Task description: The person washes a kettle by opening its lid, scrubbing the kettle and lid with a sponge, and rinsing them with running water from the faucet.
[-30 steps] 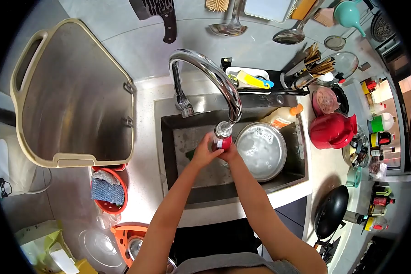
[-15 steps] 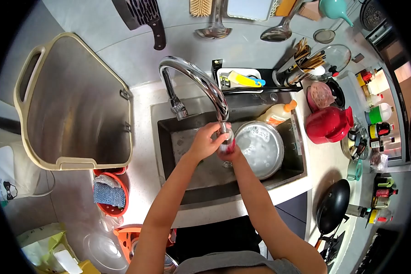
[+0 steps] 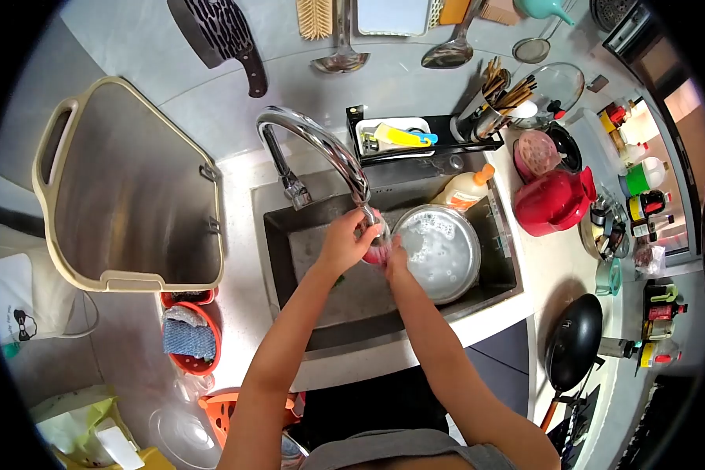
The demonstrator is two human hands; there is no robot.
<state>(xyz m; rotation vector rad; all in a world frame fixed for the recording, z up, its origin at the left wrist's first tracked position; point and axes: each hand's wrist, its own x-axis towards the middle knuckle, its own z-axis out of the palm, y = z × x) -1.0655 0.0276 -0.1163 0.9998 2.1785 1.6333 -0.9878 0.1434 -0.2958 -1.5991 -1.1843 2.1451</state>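
Observation:
Water from the chrome faucet [image 3: 313, 129] runs down over a small clear-and-pink thing [image 3: 378, 252] between my hands, above the sink [image 3: 321, 294]. Its kind is hard to make out through the water. My left hand [image 3: 346, 241] is closed round its left side, just below the spout. On the other side my right hand [image 3: 396, 255] grips it with curled fingers. Right beside that hand stands a metal pot [image 3: 439, 258] of foamy water inside the sink. A dish soap bottle [image 3: 464, 190] with an orange cap leans behind the pot.
A large cutting board [image 3: 133, 188] stands upright at the left. An orange basket [image 3: 211, 364] with a blue cloth [image 3: 189, 337] sits near it. On the right counter are a red pitcher [image 3: 552, 205] and a black wok [image 3: 576, 337]. Chopsticks [image 3: 509, 94] stand at the back.
The head view has shifted a little, so the scene sits slightly further left. My hands stay under the stream, and the pink thing has turned or shifted slightly between them.

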